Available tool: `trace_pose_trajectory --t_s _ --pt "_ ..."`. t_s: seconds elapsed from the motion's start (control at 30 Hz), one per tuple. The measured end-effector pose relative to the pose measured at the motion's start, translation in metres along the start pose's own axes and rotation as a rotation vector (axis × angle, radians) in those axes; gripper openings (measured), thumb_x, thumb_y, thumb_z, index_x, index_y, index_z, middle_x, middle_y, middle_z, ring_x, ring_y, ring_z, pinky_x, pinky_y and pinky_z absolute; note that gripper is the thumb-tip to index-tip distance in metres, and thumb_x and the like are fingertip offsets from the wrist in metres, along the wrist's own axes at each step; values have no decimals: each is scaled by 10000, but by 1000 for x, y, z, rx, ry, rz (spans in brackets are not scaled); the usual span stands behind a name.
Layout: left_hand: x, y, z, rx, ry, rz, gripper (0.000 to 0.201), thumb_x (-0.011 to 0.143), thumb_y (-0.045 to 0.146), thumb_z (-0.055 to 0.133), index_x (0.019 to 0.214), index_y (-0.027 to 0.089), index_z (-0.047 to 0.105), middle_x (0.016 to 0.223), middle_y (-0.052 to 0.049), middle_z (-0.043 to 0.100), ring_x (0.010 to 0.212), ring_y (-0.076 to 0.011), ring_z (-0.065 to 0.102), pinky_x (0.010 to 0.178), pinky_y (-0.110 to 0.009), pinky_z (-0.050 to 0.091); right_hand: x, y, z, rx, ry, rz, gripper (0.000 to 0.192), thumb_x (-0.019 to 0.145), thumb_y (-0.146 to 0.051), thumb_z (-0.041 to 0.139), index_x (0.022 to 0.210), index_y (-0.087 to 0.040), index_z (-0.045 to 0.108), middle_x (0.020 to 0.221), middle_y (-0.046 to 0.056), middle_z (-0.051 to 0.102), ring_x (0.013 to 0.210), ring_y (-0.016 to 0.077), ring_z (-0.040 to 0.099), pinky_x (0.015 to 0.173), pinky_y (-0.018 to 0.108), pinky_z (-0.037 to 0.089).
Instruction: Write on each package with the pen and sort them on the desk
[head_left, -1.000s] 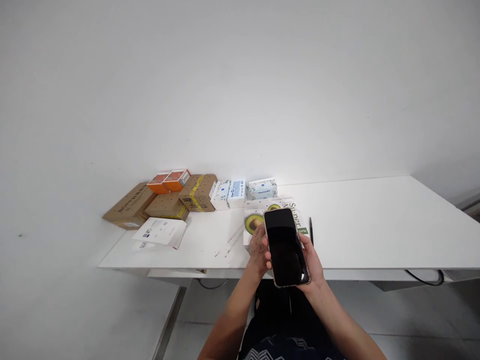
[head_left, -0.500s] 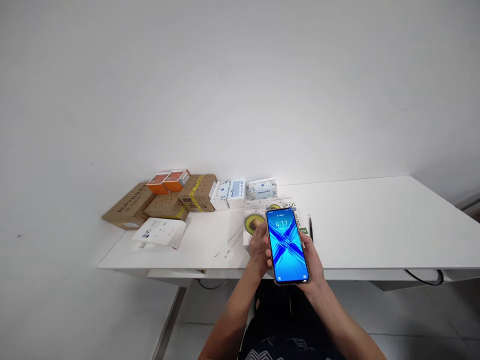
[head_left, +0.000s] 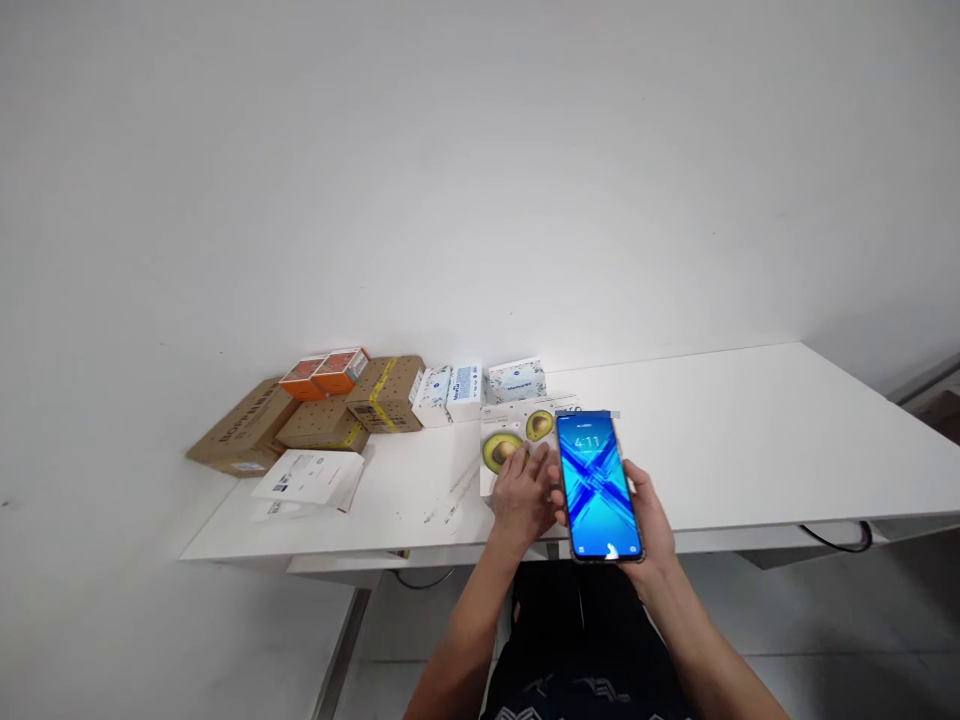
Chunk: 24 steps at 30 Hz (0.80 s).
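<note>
Phone (head_left: pixel 600 486) lit (blue screen), gripped in right hand (head_left: pixel 651 520) above near edge of tabletop (head_left: pixel 735 440), fingers clenched around its sides. Left hand (head_left: pixel 521 492) just beside, fingers loosely curled, holding nothing, over avocado-printed box (head_left: pixel 510 445).

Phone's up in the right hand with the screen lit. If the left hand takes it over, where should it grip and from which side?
Grip the phone by its long side edges near the middle, coming from its left, where the left hand is. It's a thin slab, and the right hand wraps its lower right edge.
</note>
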<state>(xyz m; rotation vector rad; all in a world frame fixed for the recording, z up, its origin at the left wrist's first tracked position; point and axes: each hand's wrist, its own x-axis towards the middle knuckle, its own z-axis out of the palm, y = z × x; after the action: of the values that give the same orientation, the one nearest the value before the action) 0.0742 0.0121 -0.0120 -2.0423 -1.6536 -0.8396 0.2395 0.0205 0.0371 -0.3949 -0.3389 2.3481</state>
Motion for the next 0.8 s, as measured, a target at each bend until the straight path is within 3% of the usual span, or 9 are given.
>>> trace_pose_trajectory --t_s 0.13,0.3,0.4,0.5,0.63,0.8 --pt "4 3 -4 49 21 49 406 842 442 570 1162 196 610 1203 -65 656 1173 -314 547 938 -426 436 -20 -36 -26 -5 213 -228 466 823 -501 499 1166 -211 622 1072 95 711 953 303 675 878 518 495" --pt "5 2 -1 52 40 61 411 839 446 581 1161 194 626 1194 -68 661 1162 -315 555 942 -420 430 -28 -86 -83 -151 517 -443 362 783 -433 523 1054 -219 631 975 96 723 820 300 696 761 521 533" --pt "4 1 0 50 41 64 423 837 452 583 1175 199 623 1197 -65 660 1161 -318 555 941 -423 426 -20 -109 -122 -357 756 -473 269 754 -398 486 882 -197 611 725 51 690 623 234 665 649 431 556" --pt "4 1 0 37 28 59 427 836 453 585 1182 205 623 1204 -67 656 1167 -322 551 944 -425 421 -10 -124 -152 -507 992 -493 136 719 -357 483 681 -227 483 494 -39 538 415 155 530 533 347 536" --pt "3 0 3 25 13 50 436 835 454 588 1196 213 616 1217 -62 650 1174 -324 546 942 -426 420 2 -136 -169 -653 1055 -439 145 712 -368 488 656 -235 474 463 -30 515 392 158 501 436 310 481" --pt "3 -1 4 10 8 50 439 837 442 592 1213 218 608 1214 -63 652 1180 -325 540 932 -426 422 11 -144 -173 -962 1008 -439 178 703 -388 545 623 -231 518 452 -8 511 452 164 514 405 256 405"
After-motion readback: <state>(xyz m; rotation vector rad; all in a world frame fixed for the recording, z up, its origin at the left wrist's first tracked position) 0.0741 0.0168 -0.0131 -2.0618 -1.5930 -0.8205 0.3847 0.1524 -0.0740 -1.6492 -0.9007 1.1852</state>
